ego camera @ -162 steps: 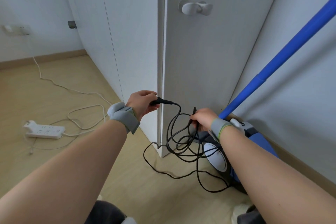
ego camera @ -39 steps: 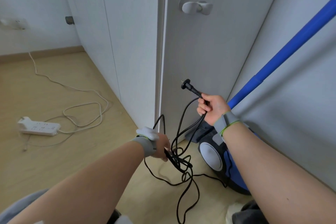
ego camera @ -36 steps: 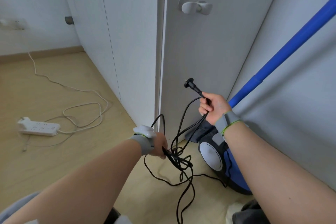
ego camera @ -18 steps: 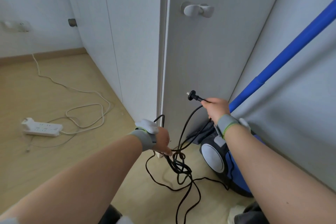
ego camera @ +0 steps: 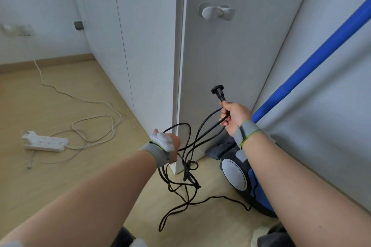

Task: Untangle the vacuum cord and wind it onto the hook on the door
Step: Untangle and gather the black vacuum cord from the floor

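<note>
A black vacuum cord hangs in a tangled bunch between my hands and trails over the floor to the blue vacuum cleaner. My right hand grips the cord just below its plug, which points up toward the door. My left hand holds the tangled loops lower down, near the door's edge; its fingers are hidden behind the wrist. The white hook sits high on the grey door, bare, well above both hands.
The vacuum's blue tube leans diagonally along the right wall. A white power strip with its white cable lies on the wooden floor at left. White cabinet panels stand left of the door.
The plug end passed from my left hand to my right, which lifted it. My left hand dropped to the tangled loops and in the last half second rose slightly.
</note>
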Demonstrator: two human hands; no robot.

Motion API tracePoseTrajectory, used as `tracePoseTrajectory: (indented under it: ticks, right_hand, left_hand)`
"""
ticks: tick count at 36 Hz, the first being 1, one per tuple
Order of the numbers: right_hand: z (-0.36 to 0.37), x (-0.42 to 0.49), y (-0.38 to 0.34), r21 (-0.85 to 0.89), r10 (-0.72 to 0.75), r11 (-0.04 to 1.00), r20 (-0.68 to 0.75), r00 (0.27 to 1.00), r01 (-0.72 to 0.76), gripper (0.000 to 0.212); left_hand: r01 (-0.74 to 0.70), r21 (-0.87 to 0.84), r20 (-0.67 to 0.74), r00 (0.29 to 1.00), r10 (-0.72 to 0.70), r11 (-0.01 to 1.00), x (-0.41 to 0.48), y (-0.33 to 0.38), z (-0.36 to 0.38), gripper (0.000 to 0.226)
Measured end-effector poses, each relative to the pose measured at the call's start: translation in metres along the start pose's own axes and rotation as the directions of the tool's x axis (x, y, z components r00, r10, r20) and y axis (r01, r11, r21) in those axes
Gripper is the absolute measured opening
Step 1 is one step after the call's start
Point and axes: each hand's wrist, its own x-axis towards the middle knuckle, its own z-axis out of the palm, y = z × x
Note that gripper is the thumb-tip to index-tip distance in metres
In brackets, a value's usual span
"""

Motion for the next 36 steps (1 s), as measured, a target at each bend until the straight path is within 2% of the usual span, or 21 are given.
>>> tracePoseTrajectory:
  ticks: [3,6,8,11,13,15,20,23,27,36]
  right_hand:
    - [0.005,-0.005,-0.003,0.173,0.059,0.982,0.065,0.996,-0.069,0.027]
    - [0.004,-0.006,-0.005,0.279,0.100,0.953,0.086,0.991,-0.120,0.027]
    - [0.002,-0.006,-0.005,0.337,0.117,0.931,0.092,0.989,-0.142,0.027]
    - [0.000,-0.005,-0.004,0.397,0.123,0.905,0.100,0.987,-0.153,0.028]
    - [-0.001,-0.004,-0.003,0.410,0.114,0.900,0.102,0.988,-0.147,0.030]
    - [0.000,-0.004,-0.003,0.396,0.109,0.908,0.094,0.990,-0.137,0.030]
    - [0.002,-0.001,-0.002,0.312,0.073,0.947,0.014,0.997,-0.073,0.026]
    - [-0.002,0.005,0.002,0.088,-0.020,0.996,-0.086,0.996,0.028,0.026]
    - [-0.009,0.011,0.005,-0.209,-0.148,0.971,-0.153,0.977,0.114,0.025]
    - [-0.019,0.018,0.005,-0.394,-0.160,0.915,-0.151,0.975,0.089,0.020]
  left_hand:
    - [-0.093,-0.208,-0.111,0.991,0.071,0.974,0.007,0.003,0.013,0.053]
    - [-0.287,-0.467,-0.228,0.953,0.200,0.837,-0.001,0.011,0.017,0.066]
    - [-0.355,-0.579,-0.251,0.934,0.254,0.734,-0.008,0.014,0.017,0.069]
    - [-0.329,-0.678,-0.218,0.944,0.247,0.658,-0.011,0.017,0.019,0.052]
    - [-0.290,-0.695,-0.180,0.956,0.232,0.658,-0.007,0.017,0.023,0.035]
    - [-0.269,-0.708,-0.146,0.960,0.237,0.653,-0.005,0.018,0.024,0.029]
    - [-0.233,-0.749,-0.119,0.968,0.219,0.620,-0.004,0.020,0.022,0.025]
    - [-0.240,-0.748,-0.181,0.971,0.157,0.619,0.003,0.013,0.023,0.029]
    - [-0.311,-0.701,-0.318,0.942,0.110,0.641,0.004,0.001,0.019,0.029]
    - [-0.446,-0.723,-0.448,0.884,0.134,0.527,-0.011,-0.017,-0.003,0.025]
